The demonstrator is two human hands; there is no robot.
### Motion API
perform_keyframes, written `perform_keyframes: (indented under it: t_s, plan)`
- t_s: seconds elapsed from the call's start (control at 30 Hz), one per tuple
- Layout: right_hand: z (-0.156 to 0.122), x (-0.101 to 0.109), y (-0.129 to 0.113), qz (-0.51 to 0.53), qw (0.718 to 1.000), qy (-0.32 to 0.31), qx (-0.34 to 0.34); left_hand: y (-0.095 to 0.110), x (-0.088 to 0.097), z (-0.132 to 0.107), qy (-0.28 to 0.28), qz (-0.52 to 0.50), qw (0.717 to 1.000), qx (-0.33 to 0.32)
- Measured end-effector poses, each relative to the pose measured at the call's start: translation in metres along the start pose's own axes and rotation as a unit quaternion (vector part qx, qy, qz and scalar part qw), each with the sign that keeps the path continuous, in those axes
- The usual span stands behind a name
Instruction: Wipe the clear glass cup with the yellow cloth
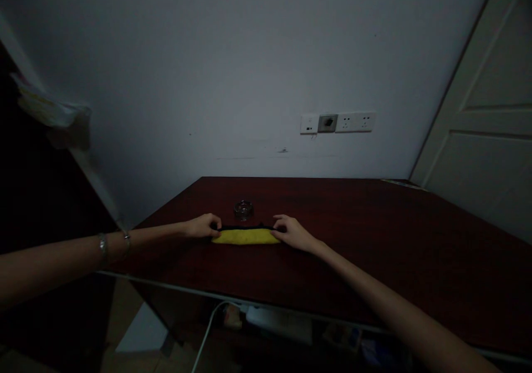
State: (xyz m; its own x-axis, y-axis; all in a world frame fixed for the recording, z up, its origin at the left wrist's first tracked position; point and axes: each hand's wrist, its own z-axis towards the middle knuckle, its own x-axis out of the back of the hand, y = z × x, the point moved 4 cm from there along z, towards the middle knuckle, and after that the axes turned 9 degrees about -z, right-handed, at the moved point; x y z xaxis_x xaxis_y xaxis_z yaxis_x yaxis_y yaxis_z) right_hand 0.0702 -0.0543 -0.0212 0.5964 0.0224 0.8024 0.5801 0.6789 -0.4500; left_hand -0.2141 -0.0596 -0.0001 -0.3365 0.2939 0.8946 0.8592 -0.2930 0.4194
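A yellow cloth (246, 236) with a dark far edge lies as a narrow strip on the dark red tabletop. My left hand (203, 226) pinches its left end between thumb and fingers. At the opposite end, my right hand (294, 233) grips the cloth's right corner, thumb on the yellow side. Just beyond the cloth, a clear glass ashtray (243, 209) stands apart from both hands.
The tabletop (357, 223) meets a white wall with sockets (355, 122). A pale door (482, 118) is at the right. Below the table's front edge, a white cable (206, 331) hangs near a shelf holding several items.
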Motion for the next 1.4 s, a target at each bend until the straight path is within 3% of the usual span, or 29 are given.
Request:
perform_keyframes:
  t_s: [0.13,0.23,0.53,0.73,0.9,1.07,1.2,1.3,1.4]
  plan:
    - [0.012,-0.008,0.007,0.026,0.994,-0.047,-0.094,0.001,0.000,0.001,0.003,-0.027,0.999,0.045]
    - [0.020,-0.011,0.007,0.034,0.992,-0.059,-0.106,0.008,0.003,0.002,0.011,0.016,0.999,0.032]
    - [0.013,0.010,-0.009,0.067,0.994,0.081,0.006,0.024,0.016,-0.004,0.066,0.080,0.989,-0.105]
    - [0.007,0.041,-0.003,0.145,0.977,0.145,-0.058,0.052,0.039,-0.010,0.163,0.112,0.959,-0.205]
    - [0.008,0.065,0.010,0.229,0.952,0.160,-0.129,0.084,0.056,-0.006,0.201,0.094,0.944,-0.245]
    - [0.007,0.081,0.016,0.265,0.945,0.148,-0.123,0.101,0.066,0.001,0.229,0.024,0.948,-0.220]
    - [0.003,0.085,0.008,0.240,0.960,0.092,-0.110,0.116,0.069,0.004,0.235,-0.052,0.949,-0.201]
    - [0.000,0.084,-0.002,0.178,0.981,0.028,-0.070,0.127,0.067,0.005,0.222,-0.029,0.949,-0.222]
    - [-0.002,0.082,-0.007,0.122,0.992,-0.010,-0.018,0.131,0.060,0.006,0.198,0.056,0.942,-0.266]
